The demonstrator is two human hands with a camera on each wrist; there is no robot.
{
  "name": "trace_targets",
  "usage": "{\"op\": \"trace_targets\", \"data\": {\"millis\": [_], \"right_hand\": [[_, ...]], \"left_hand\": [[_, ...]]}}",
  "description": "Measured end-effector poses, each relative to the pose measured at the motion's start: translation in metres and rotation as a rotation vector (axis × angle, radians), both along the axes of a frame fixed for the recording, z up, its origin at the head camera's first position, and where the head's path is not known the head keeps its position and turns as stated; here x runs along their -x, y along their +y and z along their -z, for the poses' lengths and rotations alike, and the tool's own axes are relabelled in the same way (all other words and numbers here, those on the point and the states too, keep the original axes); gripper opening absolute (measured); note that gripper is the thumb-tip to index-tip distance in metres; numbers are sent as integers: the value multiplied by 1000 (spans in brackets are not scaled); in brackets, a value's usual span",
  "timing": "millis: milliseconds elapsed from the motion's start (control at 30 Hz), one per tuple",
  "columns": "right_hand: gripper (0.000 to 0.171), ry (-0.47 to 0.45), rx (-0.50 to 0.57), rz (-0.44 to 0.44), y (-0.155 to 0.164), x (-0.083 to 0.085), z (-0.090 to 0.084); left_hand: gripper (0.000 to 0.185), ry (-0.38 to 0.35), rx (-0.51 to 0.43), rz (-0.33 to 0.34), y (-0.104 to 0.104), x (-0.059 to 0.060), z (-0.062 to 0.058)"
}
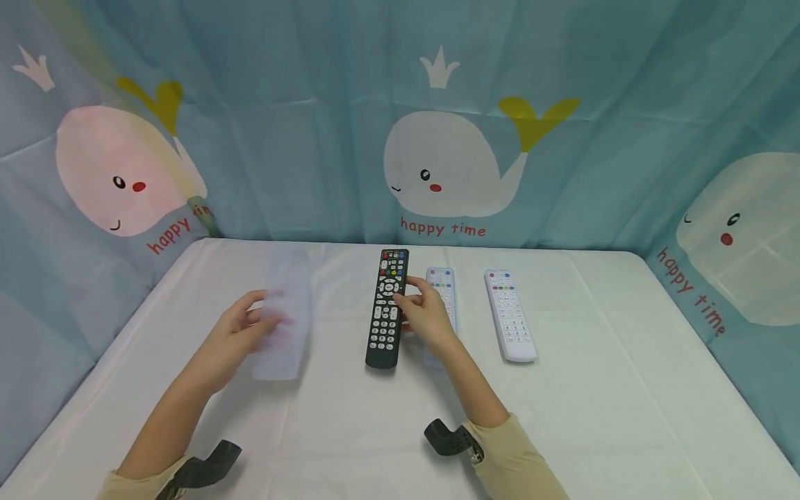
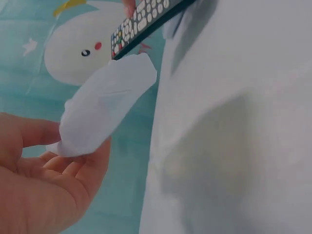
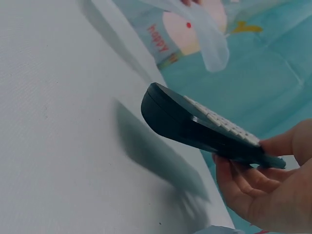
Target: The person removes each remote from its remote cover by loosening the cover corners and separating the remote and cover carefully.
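Note:
My left hand (image 1: 228,340) pinches a thin, translucent whitish sleeve (image 1: 281,351) above the left part of the table. In the left wrist view the thumb lies on one face of the sleeve (image 2: 105,109), with fingers behind it. A black remote control (image 1: 382,333) is gripped by its side edge in my right hand (image 1: 430,319), its buttons facing up. The right wrist view has this remote (image 3: 190,124) raised off the table, its shadow below. Partly hidden behind the right hand lies a white remote (image 1: 442,278) that appears to be inside a bluish clear cover.
Further right, another white remote (image 1: 512,319) lies on the white-covered table (image 1: 625,389). A teal curtain (image 1: 300,139) printed with whales hangs along the back and sides. A black wrist-worn device (image 1: 446,439) sits at each sleeve cuff.

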State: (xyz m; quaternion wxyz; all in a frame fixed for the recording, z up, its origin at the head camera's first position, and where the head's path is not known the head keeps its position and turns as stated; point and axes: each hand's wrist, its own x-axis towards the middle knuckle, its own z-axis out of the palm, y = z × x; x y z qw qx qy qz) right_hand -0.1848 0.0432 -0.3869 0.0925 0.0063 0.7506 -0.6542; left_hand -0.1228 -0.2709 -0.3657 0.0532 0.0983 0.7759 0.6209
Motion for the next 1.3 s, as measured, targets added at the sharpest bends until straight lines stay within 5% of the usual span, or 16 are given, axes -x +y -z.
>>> {"op": "trace_targets", "data": {"millis": [467, 733, 900, 1300], "right_hand": [[50, -69, -82, 1, -15, 11, 7], [50, -85, -90, -12, -20, 17, 11], [52, -115, -94, -16, -22, 18, 11], [52, -147, -120, -23, -25, 24, 14]], "left_hand": [[48, -74, 63, 24, -50, 15, 16], [34, -198, 217, -7, -80, 20, 20], [51, -263, 328, 0, -95, 23, 20], [62, -402, 448, -7, -121, 28, 25]]}}
